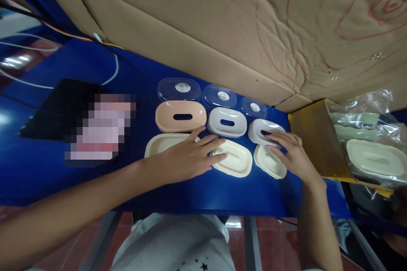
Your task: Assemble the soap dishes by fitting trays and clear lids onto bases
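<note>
Oval plastic box parts lie in three rows on a blue table (95, 178). At the back are three clear lids (179, 89). The middle row holds a large pink tray (180, 115), a white tray (227, 121) and a smaller white tray (264, 129). In front lie cream lids: a large one (159, 144), a medium one (233, 159) and a small one (270, 163). My left hand (187, 156) rests flat with fingers spread across the large and medium cream lids. My right hand (291, 152) lies open over the small cream lid, fingertips touching the small white tray.
A yellow box (318, 144) at the right holds more parts wrapped in clear plastic (372, 135). A black pad (63, 106) with a blurred patch lies at the left. Cardboard sheets (222, 21) form the back wall. White cables (32, 63) run along the far left.
</note>
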`<state>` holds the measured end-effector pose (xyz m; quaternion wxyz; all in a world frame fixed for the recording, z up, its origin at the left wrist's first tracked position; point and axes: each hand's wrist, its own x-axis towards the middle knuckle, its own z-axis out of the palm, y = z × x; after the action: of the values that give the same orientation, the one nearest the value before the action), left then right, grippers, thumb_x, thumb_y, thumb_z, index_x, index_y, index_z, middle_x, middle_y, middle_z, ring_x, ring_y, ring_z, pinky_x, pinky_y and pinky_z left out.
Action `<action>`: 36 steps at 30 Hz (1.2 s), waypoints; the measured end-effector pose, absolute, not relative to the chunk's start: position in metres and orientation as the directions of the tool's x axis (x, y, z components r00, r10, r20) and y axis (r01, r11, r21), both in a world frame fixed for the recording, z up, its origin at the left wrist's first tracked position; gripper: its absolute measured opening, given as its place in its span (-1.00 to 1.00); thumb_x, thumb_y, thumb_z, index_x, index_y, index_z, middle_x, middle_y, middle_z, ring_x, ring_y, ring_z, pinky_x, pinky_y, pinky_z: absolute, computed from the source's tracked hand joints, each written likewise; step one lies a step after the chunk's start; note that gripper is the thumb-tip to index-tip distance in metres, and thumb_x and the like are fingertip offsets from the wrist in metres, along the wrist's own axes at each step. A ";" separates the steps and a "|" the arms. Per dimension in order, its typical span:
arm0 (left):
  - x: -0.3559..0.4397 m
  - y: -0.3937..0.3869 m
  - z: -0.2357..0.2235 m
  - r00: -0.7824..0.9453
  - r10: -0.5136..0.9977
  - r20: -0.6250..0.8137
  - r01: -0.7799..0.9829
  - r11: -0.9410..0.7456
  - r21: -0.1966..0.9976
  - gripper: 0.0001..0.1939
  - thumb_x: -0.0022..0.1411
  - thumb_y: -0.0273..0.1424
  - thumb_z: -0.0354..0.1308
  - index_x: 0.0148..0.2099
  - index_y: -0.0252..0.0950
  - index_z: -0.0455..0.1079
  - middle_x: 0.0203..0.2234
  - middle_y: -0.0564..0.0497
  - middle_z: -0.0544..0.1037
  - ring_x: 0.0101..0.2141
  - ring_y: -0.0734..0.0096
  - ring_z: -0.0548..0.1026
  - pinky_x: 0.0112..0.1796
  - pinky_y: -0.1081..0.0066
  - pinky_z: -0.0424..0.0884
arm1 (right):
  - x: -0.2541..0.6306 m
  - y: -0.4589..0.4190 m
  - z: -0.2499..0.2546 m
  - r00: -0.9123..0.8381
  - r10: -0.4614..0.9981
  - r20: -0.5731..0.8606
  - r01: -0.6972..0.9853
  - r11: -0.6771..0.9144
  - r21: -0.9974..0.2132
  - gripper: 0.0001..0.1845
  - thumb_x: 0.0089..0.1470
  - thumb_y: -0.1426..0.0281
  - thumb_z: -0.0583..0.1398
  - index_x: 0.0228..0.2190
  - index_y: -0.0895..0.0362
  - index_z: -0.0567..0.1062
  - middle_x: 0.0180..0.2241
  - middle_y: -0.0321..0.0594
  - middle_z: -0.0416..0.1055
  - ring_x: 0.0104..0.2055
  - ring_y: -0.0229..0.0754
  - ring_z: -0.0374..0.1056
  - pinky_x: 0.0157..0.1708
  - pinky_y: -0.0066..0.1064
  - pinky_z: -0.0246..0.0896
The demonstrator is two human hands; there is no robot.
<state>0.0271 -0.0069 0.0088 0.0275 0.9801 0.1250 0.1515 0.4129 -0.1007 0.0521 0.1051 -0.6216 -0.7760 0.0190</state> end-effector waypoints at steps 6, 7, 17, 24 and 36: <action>0.025 -0.003 0.012 0.913 0.297 0.280 0.284 -0.955 0.086 -0.63 0.52 -0.36 0.24 0.31 -0.06 0.51 0.41 -0.13 0.44 0.34 0.06 0.46 0.44 -0.12 0.18 | 0.403 -0.068 0.035 -0.253 0.958 0.136 0.932 0.279 -0.232 -0.56 0.42 0.14 0.26 0.26 -0.12 0.50 0.23 -0.11 0.60 0.29 0.17 0.48 0.32 0.19 0.18; 0.024 -0.001 0.014 0.909 0.309 0.281 0.299 -0.951 0.078 -0.63 0.52 -0.35 0.24 0.31 -0.06 0.51 0.42 -0.14 0.43 0.35 0.05 0.45 0.44 -0.14 0.17 | 0.403 -0.067 0.032 -0.252 0.957 0.145 0.928 0.281 -0.244 -0.56 0.41 0.16 0.27 0.26 -0.12 0.49 0.23 -0.11 0.59 0.30 0.16 0.47 0.32 0.18 0.19; 0.000 0.032 0.039 0.766 0.552 0.328 0.567 -0.822 0.060 -0.55 0.55 -0.34 0.16 0.41 -0.18 0.41 0.43 -0.31 0.37 0.35 -0.25 0.42 0.27 -0.30 0.39 | 0.402 -0.078 0.024 -0.204 0.932 0.301 0.912 0.293 -0.289 -0.63 0.38 0.28 0.33 0.17 -0.08 0.57 0.21 -0.09 0.59 0.29 0.14 0.48 0.30 0.11 0.27; 0.002 0.039 0.032 0.759 0.588 0.279 0.595 -0.801 0.067 -0.71 0.56 -0.29 0.10 0.18 -0.20 0.54 0.22 -0.21 0.55 0.20 -0.15 0.52 0.22 -0.18 0.43 | 0.361 -0.081 0.020 -0.360 0.856 0.372 0.874 0.448 -0.187 -0.67 0.37 0.40 0.33 0.13 -0.03 0.57 0.19 -0.05 0.59 0.29 0.15 0.49 0.30 0.06 0.22; -0.018 0.062 0.033 0.643 0.766 0.010 0.731 -0.617 0.291 -0.28 0.33 -0.14 0.35 0.45 -0.14 0.29 0.40 -0.24 0.38 0.38 -0.22 0.35 0.27 -0.18 0.41 | 0.355 -0.078 0.014 -0.395 0.824 0.407 0.866 0.482 -0.134 -0.70 0.38 0.40 0.32 0.11 0.01 0.56 0.16 -0.02 0.60 0.27 0.16 0.49 0.27 0.07 0.24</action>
<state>-0.0177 0.0623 0.0329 0.1315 0.8967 0.4174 0.0666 0.3550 -0.0783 0.0137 0.2137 -0.5067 -0.8337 -0.0498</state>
